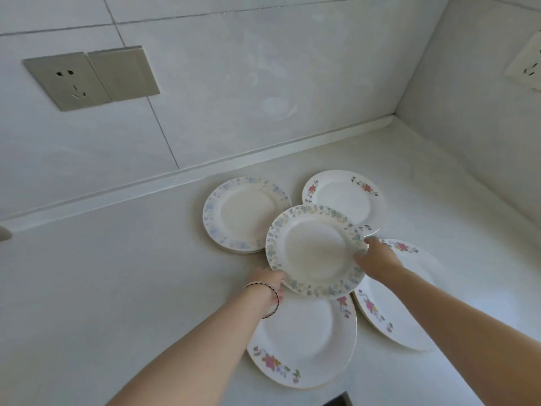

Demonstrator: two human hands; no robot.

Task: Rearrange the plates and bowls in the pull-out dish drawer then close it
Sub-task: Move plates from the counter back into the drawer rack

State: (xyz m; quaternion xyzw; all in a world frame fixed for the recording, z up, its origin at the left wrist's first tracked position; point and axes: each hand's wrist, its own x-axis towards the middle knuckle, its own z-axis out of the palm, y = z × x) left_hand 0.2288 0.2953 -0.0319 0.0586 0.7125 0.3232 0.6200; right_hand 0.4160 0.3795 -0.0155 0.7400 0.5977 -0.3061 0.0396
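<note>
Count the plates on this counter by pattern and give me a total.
Pink-flower plates: 3
Pale-blue-rim plate: 1
Leaf-rim plate: 1, held at its rim by the left hand and the right hand
Total: 5 plates showing. Any stacked underneath cannot be counted.

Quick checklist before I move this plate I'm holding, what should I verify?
1. Left hand on leaf plate: ok, grips the near-left rim.
2. Right hand on the plate: ok, pinches the opposite rim.
3. Leaf plate lifted free of the rose plates under it: cannot tell.
4. Blue plates stacked evenly: ok, rims nearly aligned.
5. Drawer open and ready: cannot tell, out of view.
</note>
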